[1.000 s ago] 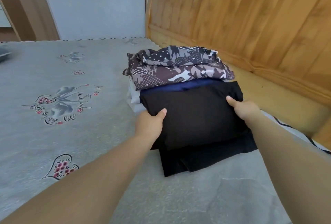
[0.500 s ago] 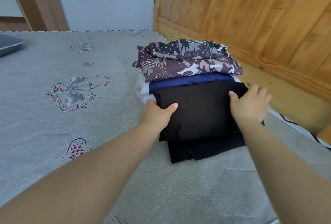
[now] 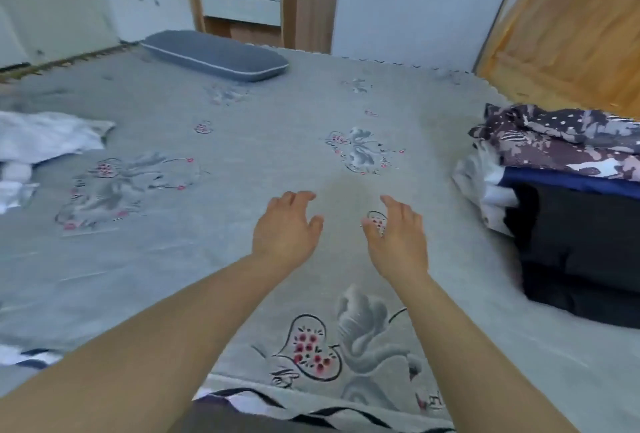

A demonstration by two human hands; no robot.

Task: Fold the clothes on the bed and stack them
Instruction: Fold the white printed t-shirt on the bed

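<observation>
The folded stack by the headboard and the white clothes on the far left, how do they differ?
The folded stack is squared in flat layers: patterned top, blue, then black. The white clothes lie crumpled and loose. The stack is mostly dark, the white clothes pale. Both lie on the grey bedspread, and neither the left hand nor the right hand touches them.

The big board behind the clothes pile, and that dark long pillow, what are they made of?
The board looks like wood: orange-brown planks with grain lines, slightly glossy, maybe varnished. The pillow looks like soft woven fabric, matte grey-blue with pale piping along its edge; its filling cannot be seen.
</observation>
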